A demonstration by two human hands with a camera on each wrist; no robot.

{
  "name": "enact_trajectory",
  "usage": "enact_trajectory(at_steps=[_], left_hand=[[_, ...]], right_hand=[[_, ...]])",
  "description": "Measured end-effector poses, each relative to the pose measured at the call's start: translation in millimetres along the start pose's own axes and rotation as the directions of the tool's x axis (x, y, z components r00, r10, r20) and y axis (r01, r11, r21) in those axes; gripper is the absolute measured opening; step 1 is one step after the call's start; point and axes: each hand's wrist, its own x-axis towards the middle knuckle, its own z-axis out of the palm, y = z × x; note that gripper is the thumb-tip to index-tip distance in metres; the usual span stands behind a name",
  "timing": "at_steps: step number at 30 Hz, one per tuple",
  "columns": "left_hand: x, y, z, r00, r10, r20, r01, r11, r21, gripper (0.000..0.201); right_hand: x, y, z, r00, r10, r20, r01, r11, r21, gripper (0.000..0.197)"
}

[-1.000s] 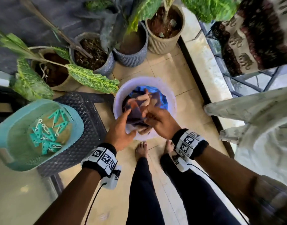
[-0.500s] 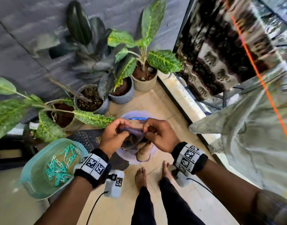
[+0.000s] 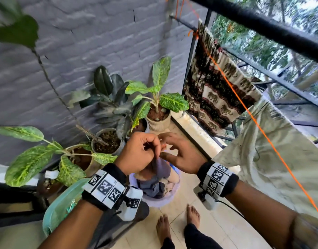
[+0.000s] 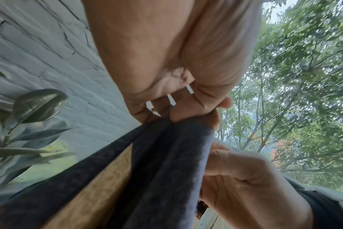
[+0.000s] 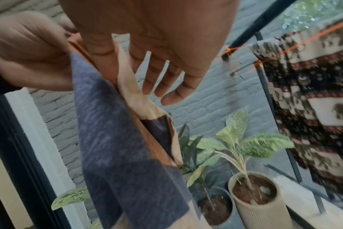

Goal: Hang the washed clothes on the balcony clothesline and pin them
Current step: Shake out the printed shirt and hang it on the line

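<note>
- Head view: cloth (image 3: 160, 168), grey-blue with tan panels, is pinched at its top edge by the left hand (image 3: 138, 153) and is held raised over the pale bucket (image 3: 155, 200), so that its lower end hangs toward the rest of the wash there. The right hand (image 3: 181, 155) is held just beside it with fingers spread and relaxed, apparently to find a second corner before the piece is spread. The orange clothesline (image 3: 244, 103) runs off to the right along the railing (image 3: 262, 26), and a patterned cloth (image 3: 213, 97) and a pale garment (image 3: 273, 155) are already draped over it; free line for the new piece is judged to lie nearer the person. A teal basket (image 3: 63, 205) of pegs is kept low at the left, within reach for pinning.
- Left wrist view: the left hand's fingers (image 4: 188, 111) are curled tight round the gathered top of the cloth, which hangs down in folds, so its weight is carried from one point. The right hand is seen close beside the folds.
- Right wrist view: the right hand's fingers (image 5: 166, 80) are seen straight and apart, gripping nothing, with the thumb lying against the cloth edge that is pinched by the left hand.
</note>
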Motion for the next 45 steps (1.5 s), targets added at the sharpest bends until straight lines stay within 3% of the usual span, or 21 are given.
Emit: enact_trajectory(at_steps=[2,5,8,10,13,17,21,25,28,33,36,38,41,45], left_hand=[[-1,16,-9,0.999,0.039,-0.021,-0.038,0.999,0.013,0.053],[-3,25,-22,0.994,0.077,-0.083,-0.074,0.996,0.039,0.037],[-8,22,-31,0.99,0.038,-0.135,-0.031,0.998,0.055,0.037],[-12,20,-35,0.994,-0.016,-0.106,0.024,0.996,0.081,0.038],[-19,15,-32,0.999,-0.054,-0.006,0.055,0.987,0.151,0.02],[-25,1,-31,0.997,-0.079,0.024,0.068,0.945,0.319,0.015],[-29,1,-29,0.995,-0.053,0.089,0.018,0.934,0.357,0.01],[-21,11,-34,1.0,0.006,-0.027,0.004,0.945,0.328,0.009],[-13,17,-37,1.0,0.004,-0.015,0.001,0.954,0.299,0.007],[-11,11,-41,0.999,-0.009,-0.047,0.023,0.955,0.295,0.013],[-13,4,-44,0.998,-0.018,-0.059,0.034,0.96,0.277,0.023],[-15,-2,-46,0.998,-0.042,-0.05,0.056,0.946,0.32,0.017],[-15,-10,-48,0.998,-0.062,-0.031,0.069,0.913,0.403,0.019],[-12,-22,-44,0.993,-0.09,0.075,0.048,0.898,0.436,0.019]], right_hand=[[4,-13,-7,0.998,-0.041,-0.038,0.039,0.997,-0.065,0.011],[7,-27,-19,0.997,0.071,-0.027,-0.071,0.997,0.024,0.007],[2,-35,-23,0.996,0.05,-0.075,-0.051,0.999,-0.011,0.01],[-1,-41,-25,0.994,0.021,-0.105,-0.023,0.999,-0.023,0.013],[-2,-48,-30,0.994,0.006,-0.111,-0.015,0.997,-0.076,0.014],[-3,-56,-44,0.998,-0.061,0.032,0.067,0.969,-0.236,0.006],[-13,-56,-64,0.975,0.082,0.206,0.015,0.902,-0.432,0.029],[-36,-40,-78,0.932,0.281,0.229,-0.083,0.78,-0.62,0.027],[-56,-23,-88,0.915,0.354,0.192,-0.213,0.83,-0.516,0.019],[-75,-8,-101,0.915,0.396,0.081,-0.375,0.906,-0.194,0.05],[-70,-15,-102,0.924,0.381,-0.039,-0.372,0.918,0.139,0.033],[-61,-23,-100,0.922,0.369,-0.117,-0.331,0.909,0.254,0.023],[-44,-40,-97,0.92,0.337,-0.198,-0.269,0.913,0.306,0.009],[-24,-69,-94,0.958,0.229,-0.172,-0.203,0.967,0.155,0.004]])
